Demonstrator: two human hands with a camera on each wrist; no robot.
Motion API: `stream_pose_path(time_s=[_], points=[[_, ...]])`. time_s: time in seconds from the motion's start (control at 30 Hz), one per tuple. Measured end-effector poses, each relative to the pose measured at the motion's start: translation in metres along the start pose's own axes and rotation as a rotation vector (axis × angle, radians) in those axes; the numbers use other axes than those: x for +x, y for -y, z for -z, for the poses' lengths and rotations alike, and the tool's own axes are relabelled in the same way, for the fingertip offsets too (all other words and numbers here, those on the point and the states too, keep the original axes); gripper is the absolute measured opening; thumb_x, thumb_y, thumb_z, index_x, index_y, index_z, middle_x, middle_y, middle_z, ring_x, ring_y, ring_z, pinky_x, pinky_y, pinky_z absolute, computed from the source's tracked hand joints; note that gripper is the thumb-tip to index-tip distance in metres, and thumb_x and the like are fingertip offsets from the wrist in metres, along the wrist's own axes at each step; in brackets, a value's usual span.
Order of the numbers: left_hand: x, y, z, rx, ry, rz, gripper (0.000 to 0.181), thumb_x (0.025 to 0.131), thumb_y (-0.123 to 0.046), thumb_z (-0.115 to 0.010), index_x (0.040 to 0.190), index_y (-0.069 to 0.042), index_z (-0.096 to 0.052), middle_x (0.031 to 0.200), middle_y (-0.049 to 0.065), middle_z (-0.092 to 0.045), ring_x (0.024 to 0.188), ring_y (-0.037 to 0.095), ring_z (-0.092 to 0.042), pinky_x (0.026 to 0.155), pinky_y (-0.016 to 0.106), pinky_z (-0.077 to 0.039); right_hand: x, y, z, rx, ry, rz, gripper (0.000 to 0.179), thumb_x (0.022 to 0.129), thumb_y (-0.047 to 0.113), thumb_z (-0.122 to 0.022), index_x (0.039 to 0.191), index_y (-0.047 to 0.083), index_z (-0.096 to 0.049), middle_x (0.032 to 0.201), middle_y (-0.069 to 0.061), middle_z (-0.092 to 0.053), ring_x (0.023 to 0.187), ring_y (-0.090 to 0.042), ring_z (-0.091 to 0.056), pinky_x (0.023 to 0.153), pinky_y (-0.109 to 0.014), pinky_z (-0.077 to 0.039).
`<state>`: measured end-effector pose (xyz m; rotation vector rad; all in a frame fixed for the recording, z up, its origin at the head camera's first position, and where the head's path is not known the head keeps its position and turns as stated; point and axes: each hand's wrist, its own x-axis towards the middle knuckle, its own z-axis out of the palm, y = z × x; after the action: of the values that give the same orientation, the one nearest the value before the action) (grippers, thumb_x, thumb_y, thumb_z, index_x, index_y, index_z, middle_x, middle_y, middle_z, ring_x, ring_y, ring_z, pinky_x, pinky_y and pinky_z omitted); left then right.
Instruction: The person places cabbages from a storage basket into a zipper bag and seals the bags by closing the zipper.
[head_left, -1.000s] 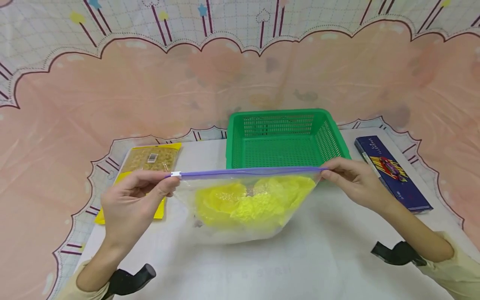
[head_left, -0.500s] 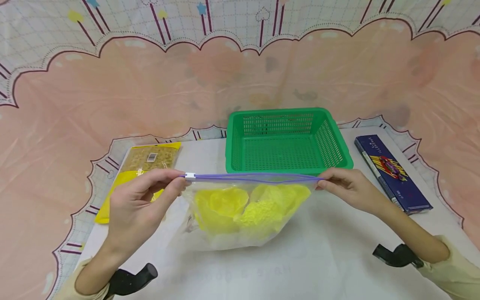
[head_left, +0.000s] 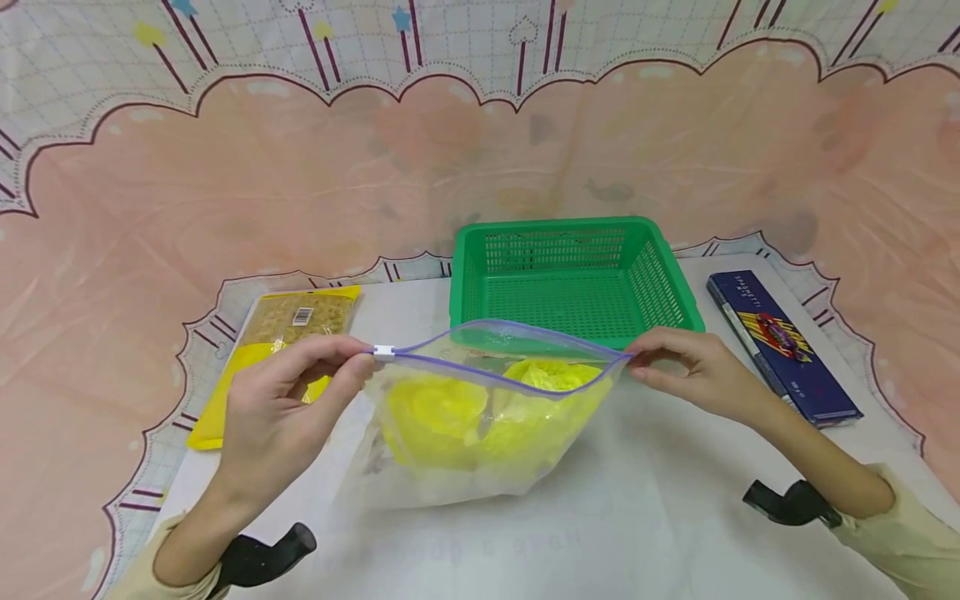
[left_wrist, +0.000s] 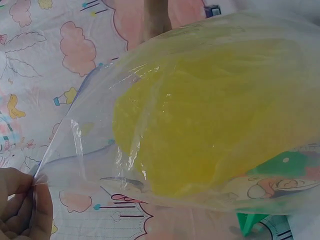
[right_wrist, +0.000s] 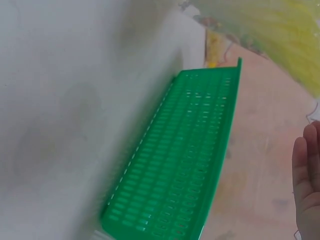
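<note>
A clear zip bag (head_left: pixel 442 467) with a purple zip edge hangs between the two hands, its mouth gaping in the middle. Bright yellow contents (head_left: pixel 435 417) show through the plastic, filling much of the left wrist view too. At the zip's left end, beside the white slider (head_left: pixel 384 353), the left hand (head_left: pixel 281 417) pinches the bag between thumb and fingers. The right hand (head_left: pixel 701 375) pinches the zip's right corner. In the right wrist view only part of the right hand (right_wrist: pixel 307 175) shows, and the bag's pinched corner is out of frame.
Behind the bag stands a green plastic basket (head_left: pixel 562 300). A yellow pasta packet (head_left: pixel 300 317) lies on the left, partly behind the left hand. On the right lies a dark blue spaghetti box (head_left: pixel 787 350). All are on a white table (head_left: pixel 660 517).
The bag's mouth has gone from closed to gaping as its two ends came closer together. The left hand moved right with the slider; the right hand moved slightly left.
</note>
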<state>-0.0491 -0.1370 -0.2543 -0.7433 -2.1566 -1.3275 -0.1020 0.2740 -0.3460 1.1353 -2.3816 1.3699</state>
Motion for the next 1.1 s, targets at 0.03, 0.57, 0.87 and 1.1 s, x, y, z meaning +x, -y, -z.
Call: stream_pose_path(time_s=[0.03, 0.57, 0.87, 1.1], points=[[0.0, 0.0, 0.0, 0.001, 0.001, -0.002, 0.028, 0.07, 0.023, -0.07, 0.093, 0.007, -0.069, 0.088, -0.009, -0.069, 0.075, 0.003, -0.066, 0.075, 0.013, -0.057, 0.0, 0.0, 0.0, 0.001, 0.001, 0.014, 0.031, 0.081, -0.011, -0.068, 0.108, 0.006, -0.067, 0.104, 0.005, -0.067, 0.093, -0.003, -0.062, 0.082, -0.011, -0.054], [0.006, 0.001, -0.006, 0.028, -0.001, -0.128, 0.021, 0.075, 0.013, -0.073, 0.093, 0.002, -0.071, 0.082, 0.008, -0.07, 0.078, 0.0, -0.066, 0.078, 0.012, -0.056, 0.008, 0.001, 0.002, -0.022, -0.07, 0.132, 0.023, 0.081, -0.012, -0.067, 0.096, 0.004, -0.07, 0.095, 0.002, -0.07, 0.09, -0.002, -0.06, 0.081, -0.008, -0.051], [0.013, -0.002, -0.016, 0.019, 0.026, -0.196, 0.017, 0.075, 0.009, -0.074, 0.089, 0.0, -0.072, 0.078, 0.007, -0.07, 0.071, -0.001, -0.065, 0.071, 0.011, -0.055, 0.026, 0.016, 0.001, -0.105, -0.02, 0.109, 0.03, 0.079, -0.01, -0.071, 0.104, 0.007, -0.069, 0.101, -0.002, -0.068, 0.094, -0.006, -0.059, 0.084, -0.011, -0.051], [0.016, -0.003, -0.021, 0.088, 0.081, -0.165, 0.022, 0.071, 0.009, -0.077, 0.089, -0.003, -0.073, 0.078, 0.004, -0.073, 0.069, 0.0, -0.068, 0.067, 0.011, -0.056, 0.061, 0.047, -0.008, -0.128, -0.033, 0.173, 0.028, 0.08, 0.001, -0.075, 0.106, 0.006, -0.069, 0.104, -0.003, -0.069, 0.105, -0.006, -0.059, 0.093, -0.015, -0.048]])
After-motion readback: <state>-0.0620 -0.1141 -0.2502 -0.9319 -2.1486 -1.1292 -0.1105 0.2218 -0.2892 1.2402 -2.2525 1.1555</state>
